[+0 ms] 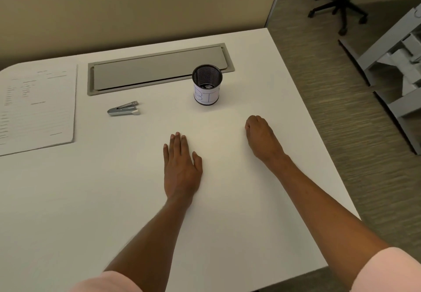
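— What is on the white worktop [227, 200]?
— A printed sheet [36, 107] at the far left. The left hand [182, 166] lies flat on it, fingers straight. The right hand [262, 136] curls its fingers under; I cannot tell if it holds something.
— And the mesh cup [207, 84]?
— Upright, just beyond the right hand, not touching. A staple remover [124, 108] lies to its left.

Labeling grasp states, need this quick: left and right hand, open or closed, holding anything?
Left hand: open, flat on the table.
Right hand: closed, fingers curled under, nothing visible in them.
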